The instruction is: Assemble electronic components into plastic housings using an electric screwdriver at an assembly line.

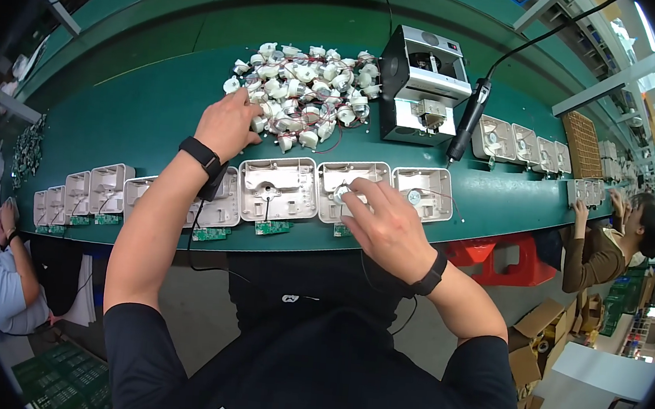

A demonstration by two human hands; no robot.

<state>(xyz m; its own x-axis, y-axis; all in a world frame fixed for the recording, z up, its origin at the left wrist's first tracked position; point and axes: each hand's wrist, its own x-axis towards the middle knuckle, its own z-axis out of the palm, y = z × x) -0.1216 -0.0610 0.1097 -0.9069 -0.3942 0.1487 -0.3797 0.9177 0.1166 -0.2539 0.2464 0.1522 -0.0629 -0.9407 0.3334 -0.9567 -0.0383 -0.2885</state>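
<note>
My left hand (229,124) reaches to the left edge of a pile of small white round parts with red and dark wires (306,93). Its fingers are spread among the nearest parts, and none is plainly gripped. Over a white plastic housing (332,172), my right hand (388,227) has its thumb and fingers closed at a small round white part (340,195) inside; the hand hides some of it. To the right, another open housing (444,205) holds a similar round part (414,197). On the left lies a housing (274,192) with a green circuit board (272,228) below it.
A black and silver machine (427,88) stands behind the housings, with a corded electric screwdriver (471,120) hanging beside it. More housings (111,185) line the table's left side. A co-worker (613,237) works at the right; another person (13,278) sits left. A red stool (521,260) stands below.
</note>
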